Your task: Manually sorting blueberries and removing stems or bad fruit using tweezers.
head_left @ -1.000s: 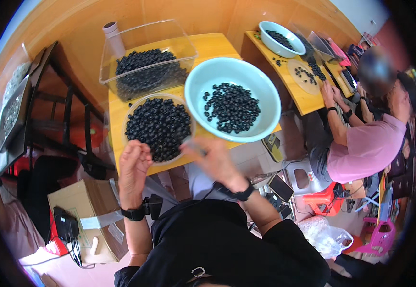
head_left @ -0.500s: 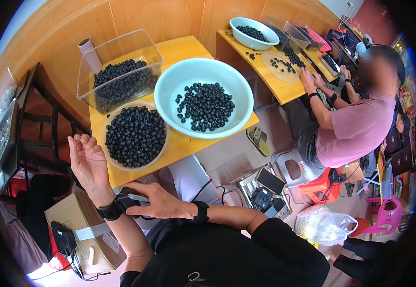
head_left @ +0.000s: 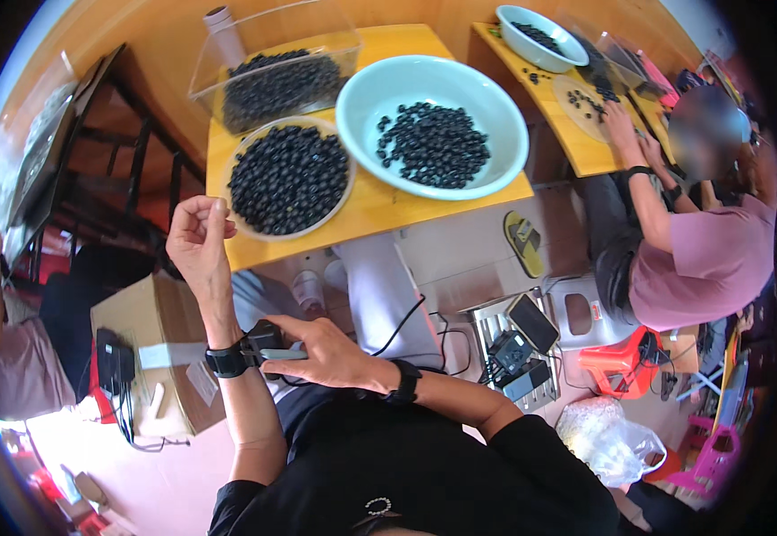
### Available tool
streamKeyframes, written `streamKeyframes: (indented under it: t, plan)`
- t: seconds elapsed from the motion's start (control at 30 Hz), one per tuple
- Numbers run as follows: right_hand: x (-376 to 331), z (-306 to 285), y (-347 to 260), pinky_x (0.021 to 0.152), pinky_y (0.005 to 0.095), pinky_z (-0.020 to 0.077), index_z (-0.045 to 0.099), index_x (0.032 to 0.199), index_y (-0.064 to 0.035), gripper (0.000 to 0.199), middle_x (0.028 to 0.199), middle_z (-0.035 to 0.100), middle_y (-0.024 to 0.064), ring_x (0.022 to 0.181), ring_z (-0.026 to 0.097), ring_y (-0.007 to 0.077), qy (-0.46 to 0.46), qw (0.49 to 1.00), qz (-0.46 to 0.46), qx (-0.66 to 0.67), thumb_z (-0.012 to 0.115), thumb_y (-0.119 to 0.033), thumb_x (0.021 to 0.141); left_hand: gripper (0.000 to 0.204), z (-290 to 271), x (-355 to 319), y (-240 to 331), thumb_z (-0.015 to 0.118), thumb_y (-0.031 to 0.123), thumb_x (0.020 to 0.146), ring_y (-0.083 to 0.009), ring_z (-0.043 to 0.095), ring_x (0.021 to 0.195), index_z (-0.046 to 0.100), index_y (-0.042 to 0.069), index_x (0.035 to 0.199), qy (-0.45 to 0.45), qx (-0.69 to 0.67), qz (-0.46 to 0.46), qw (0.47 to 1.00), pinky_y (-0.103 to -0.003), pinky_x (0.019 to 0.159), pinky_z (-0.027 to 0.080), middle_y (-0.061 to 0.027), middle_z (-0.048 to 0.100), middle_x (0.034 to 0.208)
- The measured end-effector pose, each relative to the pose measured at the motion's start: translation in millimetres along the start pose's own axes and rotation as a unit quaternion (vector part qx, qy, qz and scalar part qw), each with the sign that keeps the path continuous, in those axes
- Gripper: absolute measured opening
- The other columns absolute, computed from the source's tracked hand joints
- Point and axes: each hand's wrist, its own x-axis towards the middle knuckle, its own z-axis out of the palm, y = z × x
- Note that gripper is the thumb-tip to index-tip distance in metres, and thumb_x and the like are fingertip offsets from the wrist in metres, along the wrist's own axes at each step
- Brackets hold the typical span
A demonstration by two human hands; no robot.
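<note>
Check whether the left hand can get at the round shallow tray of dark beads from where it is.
Probably yes: the left hand is raised just beside the round shallow tray of dark beads, with nothing between them.

Bright even daylight, soft shadows; strong fisheye bending, dark vignette at rim; centre sharp, edges smeared.

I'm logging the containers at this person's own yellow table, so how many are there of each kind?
Clear plastic box of dark beads: 1
Shallow round tray of dark beads: 1
Pale blue bowl of dark beads: 1
Total: 3
The left hand is raised beside the tray, and the right hand touches the band on the left wrist.
</note>
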Motion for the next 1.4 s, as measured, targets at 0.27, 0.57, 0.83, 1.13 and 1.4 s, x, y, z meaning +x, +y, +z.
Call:
streamKeyframes:
  t: [0.27, 0.57, 0.83, 1.13, 1.4]
  plan:
    - [-24, -20, 30, 0.071, 0.0302, 0.0511, 0.062, 0.109, 0.0018, 0.033, 0.090, 0.068, 0.0144, 0.080, 0.068, 0.0219, 0.068, 0.996, 0.064, -0.006, 0.067, -0.021, 0.085, 0.044, -66, -53, -74, 0.067, 0.015, 0.084, -0.0228, 0.056, 0.103, 0.050, 0.001, 0.122, 0.166, 0.285, 0.007, 0.944, -0.035, 0.086, 0.045, -0.0133, 0.056, 0.114]
    - [-54, -66, 29, 0.057, 0.0216, 0.0453, 0.068, 0.097, -0.0014, 0.021, 0.073, 0.063, 0.0021, 0.062, 0.059, 0.0075, 0.199, 0.977, 0.060, -0.050, 0.063, -0.021, 0.090, 0.062, -71, -67, -135, 0.054, 0.034, 0.092, -0.0385, 0.041, 0.122, 0.035, -0.003, 0.139, 0.020, 0.429, 0.018, 0.903, -0.042, 0.103, 0.033, -0.0257, 0.042, 0.132]
    - [-71, -87, 26, 0.055, 0.0207, 0.0372, 0.069, 0.093, -0.0034, 0.017, 0.063, 0.056, -0.0029, 0.058, 0.050, 0.0049, 0.279, 0.953, 0.028, -0.111, 0.064, -0.019, 0.090, 0.069, -78, -63, -123, 0.062, 0.032, 0.084, -0.0392, 0.038, 0.126, 0.035, -0.001, 0.138, -0.055, 0.439, -0.020, 0.897, -0.045, 0.104, 0.029, -0.0260, 0.040, 0.135]
    - [-84, -77, 0, 0.058, 0.0213, 0.0371, 0.068, 0.092, -0.0017, 0.020, 0.063, 0.054, -0.0024, 0.060, 0.050, 0.0047, 0.293, 0.953, 0.018, -0.075, 0.062, -0.020, 0.091, 0.072, -85, -58, -123, 0.069, 0.034, 0.077, -0.0425, 0.035, 0.128, 0.043, -0.004, 0.132, -0.087, 0.451, -0.020, 0.888, -0.045, 0.107, 0.028, -0.0291, 0.039, 0.136]
    - [-90, -74, -1, 0.057, 0.0212, 0.0364, 0.069, 0.091, -0.0014, 0.022, 0.063, 0.054, -0.0027, 0.060, 0.049, 0.0045, 0.282, 0.955, 0.019, -0.088, 0.062, -0.022, 0.090, 0.080, -93, -57, -131, 0.070, 0.032, 0.077, -0.0455, 0.030, 0.130, 0.033, -0.007, 0.136, -0.135, 0.372, -0.032, 0.918, -0.043, 0.108, 0.028, -0.0324, 0.026, 0.142]
